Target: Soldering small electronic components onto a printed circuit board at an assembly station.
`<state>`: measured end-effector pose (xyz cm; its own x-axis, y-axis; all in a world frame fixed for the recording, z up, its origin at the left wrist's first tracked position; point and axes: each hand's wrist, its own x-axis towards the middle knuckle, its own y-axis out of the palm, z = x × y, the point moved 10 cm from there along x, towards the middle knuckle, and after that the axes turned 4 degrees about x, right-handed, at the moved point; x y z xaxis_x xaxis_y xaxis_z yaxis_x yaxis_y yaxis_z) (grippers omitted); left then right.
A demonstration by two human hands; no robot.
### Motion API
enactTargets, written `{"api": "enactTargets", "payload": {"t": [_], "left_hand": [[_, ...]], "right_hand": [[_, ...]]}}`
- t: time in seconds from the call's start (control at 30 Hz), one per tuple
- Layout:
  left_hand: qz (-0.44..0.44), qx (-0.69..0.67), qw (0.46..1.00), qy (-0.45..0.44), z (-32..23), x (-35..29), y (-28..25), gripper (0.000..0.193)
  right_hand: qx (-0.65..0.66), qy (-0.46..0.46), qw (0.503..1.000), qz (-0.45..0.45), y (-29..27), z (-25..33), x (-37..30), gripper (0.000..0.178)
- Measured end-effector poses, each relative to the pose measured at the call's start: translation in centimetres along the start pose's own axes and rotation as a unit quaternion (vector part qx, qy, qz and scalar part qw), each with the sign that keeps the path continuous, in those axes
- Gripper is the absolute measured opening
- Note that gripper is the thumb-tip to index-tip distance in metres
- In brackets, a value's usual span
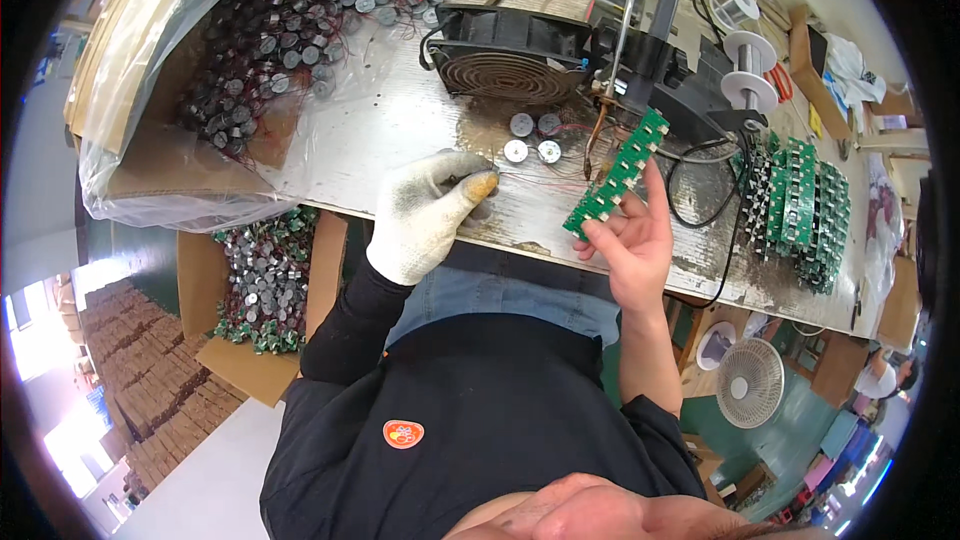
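My left hand (425,210), in a white glove with a stained yellowish thumb tip, is closed in a pinch. Thin red wires (545,180) run rightward from its fingertips; anything else inside the fingers is hidden. My bare right hand (640,245) grips the lower end of a green circuit board strip (620,175), tilted up to the right, with small pale parts along its edge. Just beyond my left hand, several small round motors (549,152) lie on the bench. A soldering tip (588,165) on a stand points down between my hands, left of the strip.
A black fan (510,55) stands behind the motors. Wire spools (748,75) rise at the back right. Stacked green boards (800,200) sit on the right. A plastic-lined box (150,135) and piled motors (290,50) occupy the left; another carton (250,370) stands below. Black cable loops cross the right side.
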<state>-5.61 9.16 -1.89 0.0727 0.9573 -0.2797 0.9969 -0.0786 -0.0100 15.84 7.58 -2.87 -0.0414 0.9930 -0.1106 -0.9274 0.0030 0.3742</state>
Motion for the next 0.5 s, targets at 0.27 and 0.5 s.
{"api": "enactTargets", "payload": {"t": [0.27,0.5], "left_hand": [[-0.018,0.120,0.989,0.085,-1.5,-0.3,2.0,0.018],[0.022,0.176,0.980,0.088,-1.4,0.0,4.6,0.014]], "right_hand": [[-0.004,0.008,1.000,-0.004,-0.1,-0.3,-0.3,0.080],[0.018,0.041,0.999,-0.009,-0.2,-0.4,-0.4,0.077]]}}
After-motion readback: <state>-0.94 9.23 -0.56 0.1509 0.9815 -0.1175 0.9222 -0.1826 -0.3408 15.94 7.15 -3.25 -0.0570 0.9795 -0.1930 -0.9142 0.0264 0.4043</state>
